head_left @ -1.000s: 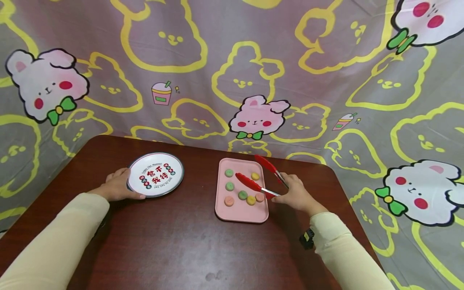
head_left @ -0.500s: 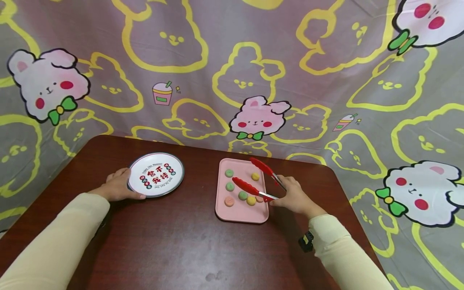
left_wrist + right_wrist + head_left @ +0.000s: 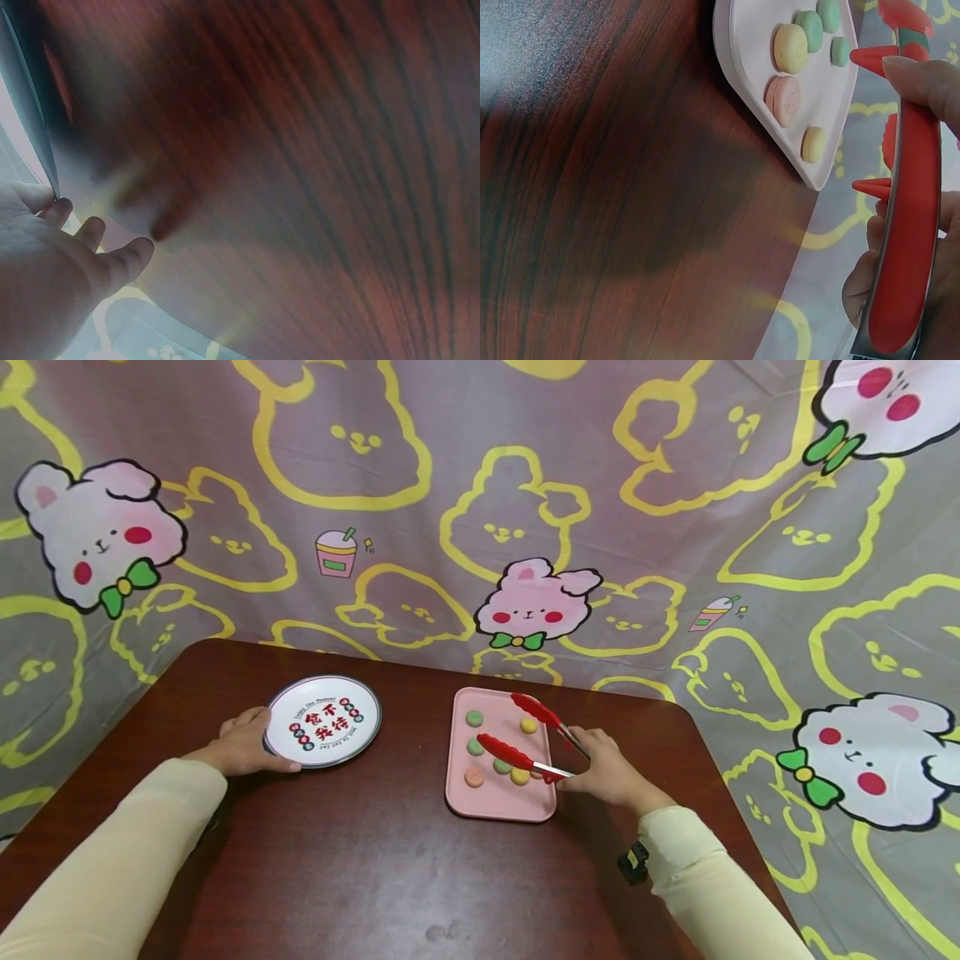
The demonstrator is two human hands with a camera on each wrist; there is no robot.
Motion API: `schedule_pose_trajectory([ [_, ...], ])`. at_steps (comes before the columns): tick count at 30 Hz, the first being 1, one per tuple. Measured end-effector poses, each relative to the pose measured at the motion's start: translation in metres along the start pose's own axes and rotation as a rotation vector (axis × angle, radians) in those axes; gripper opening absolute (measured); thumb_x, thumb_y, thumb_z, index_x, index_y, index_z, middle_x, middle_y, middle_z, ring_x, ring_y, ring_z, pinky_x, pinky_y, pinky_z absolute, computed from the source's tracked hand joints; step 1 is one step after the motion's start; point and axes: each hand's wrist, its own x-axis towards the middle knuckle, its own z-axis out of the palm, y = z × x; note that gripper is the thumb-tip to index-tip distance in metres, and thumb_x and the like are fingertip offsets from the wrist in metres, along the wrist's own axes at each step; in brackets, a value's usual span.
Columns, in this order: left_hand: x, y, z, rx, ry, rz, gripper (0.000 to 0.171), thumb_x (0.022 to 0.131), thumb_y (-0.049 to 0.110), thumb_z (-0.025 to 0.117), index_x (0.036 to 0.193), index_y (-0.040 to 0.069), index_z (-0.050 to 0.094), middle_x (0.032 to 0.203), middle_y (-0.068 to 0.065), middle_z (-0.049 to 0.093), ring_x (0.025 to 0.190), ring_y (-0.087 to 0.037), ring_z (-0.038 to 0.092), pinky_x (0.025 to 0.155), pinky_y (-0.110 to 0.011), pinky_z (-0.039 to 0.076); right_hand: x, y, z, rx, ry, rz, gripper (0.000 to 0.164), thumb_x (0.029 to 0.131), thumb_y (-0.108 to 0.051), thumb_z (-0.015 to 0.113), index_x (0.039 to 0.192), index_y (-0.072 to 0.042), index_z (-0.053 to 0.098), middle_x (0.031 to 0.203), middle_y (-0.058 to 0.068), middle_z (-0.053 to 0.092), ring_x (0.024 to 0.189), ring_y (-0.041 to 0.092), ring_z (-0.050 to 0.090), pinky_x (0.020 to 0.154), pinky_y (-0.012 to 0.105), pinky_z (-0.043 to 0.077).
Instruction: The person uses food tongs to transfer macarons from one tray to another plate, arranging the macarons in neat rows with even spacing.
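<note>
My left hand (image 3: 243, 747) grips the near left rim of a round white plate (image 3: 360, 718) with red lettering and a dark border. In the left wrist view the plate's edge (image 3: 26, 112) meets the thumb and fingertips. My right hand (image 3: 607, 768) holds metal tongs with red tips (image 3: 510, 750), their two arms spread apart above a pink tray (image 3: 498, 806). On the tray lie several small macarons: green ones (image 3: 475, 718), yellow ones (image 3: 528, 725) and pink ones (image 3: 474, 776). The tongs partly cover a pink macaron (image 3: 784, 101) in the head view.
Plate and tray stand apart on a dark brown wooden table (image 3: 390, 860). A patterned cloth (image 3: 420, 543) hangs behind the table and along its sides. A small black device (image 3: 633, 864) is strapped at the right wrist.
My right hand has moved slightly left with the tongs, whose red tips now sit further left and nearer over the tray. The left hand and the plate have stayed still.
</note>
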Motion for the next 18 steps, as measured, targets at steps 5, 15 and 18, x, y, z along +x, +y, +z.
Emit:
schedule_pose_trajectory([
  [5,0.0018,-0.0017,0.0007,0.002,0.000,-0.004,0.127,0.066,0.054,0.082,0.141,-0.022,0.012,0.140,-0.044,0.013,0.124,-0.064,0.013,0.103,-0.069,0.015,-0.0001,-0.0010,0.0009,-0.008,-0.007,-0.011,0.089,0.067,-0.021,0.086,0.142,0.001,0.043,0.129,0.022,0.048,0.117,0.038,0.042,0.090,0.057,0.045],
  [15,0.0040,-0.0031,0.0008,-0.002,-0.005,-0.007,0.132,0.064,0.059,0.081,0.141,-0.022,0.012,0.140,-0.045,0.012,0.124,-0.064,0.012,0.103,-0.070,0.015,-0.0014,-0.0045,0.0016,-0.010,-0.029,0.000,0.090,0.066,-0.023,0.087,0.142,-0.001,0.043,0.128,0.022,0.049,0.116,0.037,0.042,0.090,0.058,0.045],
  [18,0.0040,-0.0030,0.0010,-0.001,-0.006,-0.007,0.131,0.064,0.058,0.081,0.141,-0.022,0.012,0.140,-0.045,0.012,0.124,-0.064,0.013,0.103,-0.070,0.015,-0.0025,-0.0039,0.0017,-0.009,-0.037,-0.004,0.090,0.066,-0.023,0.087,0.142,-0.001,0.043,0.129,0.023,0.048,0.117,0.038,0.042,0.090,0.059,0.045],
])
